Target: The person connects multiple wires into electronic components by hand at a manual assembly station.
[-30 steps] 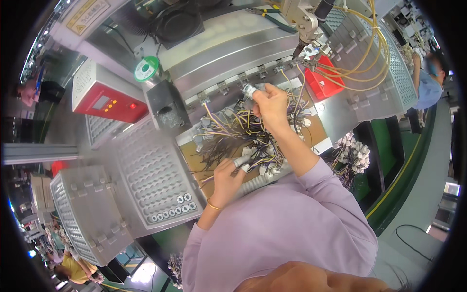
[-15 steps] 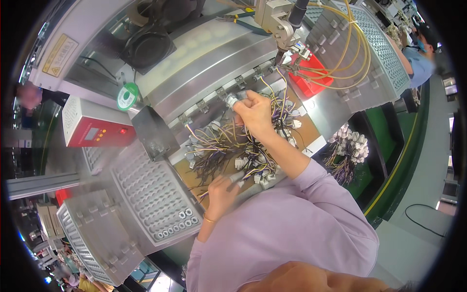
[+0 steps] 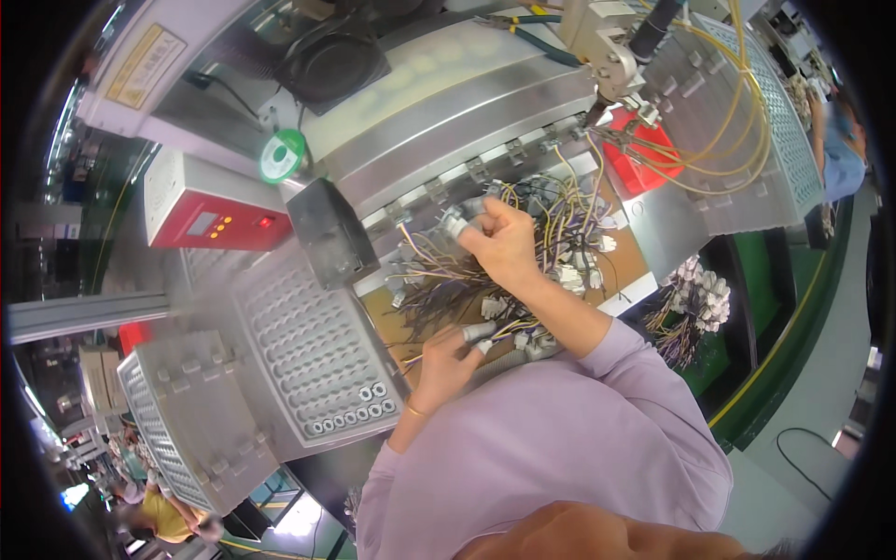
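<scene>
My right hand (image 3: 509,245) is closed, thumb and forefinger pinching a small silvery part (image 3: 455,222) just in front of the row of metal clamps (image 3: 436,191). Pale covers sit on some fingertips. My left hand (image 3: 446,366) is lower, at the near edge of the brown board (image 3: 397,327), its fingers closed round a wire harness (image 3: 507,329) of yellow and dark wires. Between both hands lies a tangled heap of wire harnesses (image 3: 448,297) with white connectors. Yellow and white wires run up to some clamps.
On the left are a moulded tray (image 3: 289,322) with several small round parts, a red-and-white control box (image 3: 219,201), a solder spool (image 3: 283,156) and a black box (image 3: 329,233). A jointed metal tool head (image 3: 616,70) hangs above a red bin (image 3: 644,159). More harnesses (image 3: 691,303) hang right.
My head view has shifted, moving the scene rightward. My right hand has moved left along the clamps, by about one clamp. The left hand remains at the board's near edge.
</scene>
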Motion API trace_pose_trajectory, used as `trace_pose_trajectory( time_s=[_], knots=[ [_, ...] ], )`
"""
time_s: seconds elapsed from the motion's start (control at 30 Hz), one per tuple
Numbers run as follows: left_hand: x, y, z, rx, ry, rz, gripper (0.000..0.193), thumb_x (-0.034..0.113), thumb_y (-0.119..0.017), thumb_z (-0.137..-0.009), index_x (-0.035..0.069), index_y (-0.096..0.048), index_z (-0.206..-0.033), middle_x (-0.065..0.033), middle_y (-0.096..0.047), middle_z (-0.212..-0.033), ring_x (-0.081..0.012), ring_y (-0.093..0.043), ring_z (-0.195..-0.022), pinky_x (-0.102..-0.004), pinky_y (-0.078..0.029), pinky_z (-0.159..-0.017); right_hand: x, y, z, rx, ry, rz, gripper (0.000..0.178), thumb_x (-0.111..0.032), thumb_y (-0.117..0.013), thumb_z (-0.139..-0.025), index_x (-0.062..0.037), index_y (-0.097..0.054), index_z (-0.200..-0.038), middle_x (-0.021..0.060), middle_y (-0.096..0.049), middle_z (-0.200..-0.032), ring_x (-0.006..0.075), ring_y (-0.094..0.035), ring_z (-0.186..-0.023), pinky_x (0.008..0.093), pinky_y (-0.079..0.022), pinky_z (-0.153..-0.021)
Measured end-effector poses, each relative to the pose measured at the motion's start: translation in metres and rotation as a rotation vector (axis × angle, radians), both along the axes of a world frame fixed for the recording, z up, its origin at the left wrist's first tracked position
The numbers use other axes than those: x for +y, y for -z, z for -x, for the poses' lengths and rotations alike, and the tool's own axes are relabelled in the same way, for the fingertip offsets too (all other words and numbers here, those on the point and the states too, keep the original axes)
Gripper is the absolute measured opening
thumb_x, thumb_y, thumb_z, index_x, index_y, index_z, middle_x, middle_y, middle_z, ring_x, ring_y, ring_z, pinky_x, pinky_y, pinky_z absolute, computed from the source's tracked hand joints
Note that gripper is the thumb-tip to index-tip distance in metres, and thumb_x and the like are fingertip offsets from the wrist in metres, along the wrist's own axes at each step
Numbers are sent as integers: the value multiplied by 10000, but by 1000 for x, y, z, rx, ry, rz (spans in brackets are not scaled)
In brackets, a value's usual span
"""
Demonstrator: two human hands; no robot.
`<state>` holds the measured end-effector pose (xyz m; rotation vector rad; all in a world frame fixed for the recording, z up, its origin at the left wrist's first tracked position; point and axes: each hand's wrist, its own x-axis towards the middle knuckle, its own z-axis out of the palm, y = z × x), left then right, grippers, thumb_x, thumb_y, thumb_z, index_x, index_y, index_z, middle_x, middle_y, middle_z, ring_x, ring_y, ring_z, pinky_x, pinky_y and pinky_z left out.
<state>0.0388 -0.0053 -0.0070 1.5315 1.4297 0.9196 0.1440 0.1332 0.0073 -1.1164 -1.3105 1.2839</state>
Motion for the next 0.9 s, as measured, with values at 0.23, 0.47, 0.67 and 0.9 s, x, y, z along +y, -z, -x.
trace_pose_trajectory(
  time_s=[0.23, 0.47, 0.67, 0.9],
  knots=[
    [0, 3, 1, -14, 20, -30, 232, -15, -619, -687, 28, -644, -914, -83, -593, -695, -143, -518, -586, -243, -426, -559, 2, 8, 3, 25, 36, 39, 105, -7, -603, -712, -13, -499, -697, -36, -485, -537, -10, -369, -486, 183, -262, -381],
    [-1, 8, 5, -2, 11, -20, 217, -6, -613, -705, 20, -641, -919, -96, -614, -740, -143, -548, -627, -241, -448, -595, -1, -2, 4, 134, 21, 185, 102, -24, -602, -730, 6, -514, -771, 19, -545, -577, 38, -466, -450, 183, -360, -382],
    [-6, 12, 8, -13, 4, -6, 218, 2, -612, -714, 15, -637, -931, -95, -613, -751, -146, -560, -646, -241, -455, -602, -1, -12, 8, 244, 32, 231, 127, -22, -592, -719, 10, -470, -707, 46, -546, -565, 79, -526, -477, 214, -410, -411],
    [-1, -4, 2, 15, 10, -36, 219, 2, -610, -712, 19, -638, -928, -94, -606, -730, -148, -557, -657, -240, -437, -591, 7, -21, 26, 529, 138, 347, 155, -32, -596, -719, 23, -460, -670, 102, -594, -612, 150, -591, -505, 244, -442, -432]
  ],
)
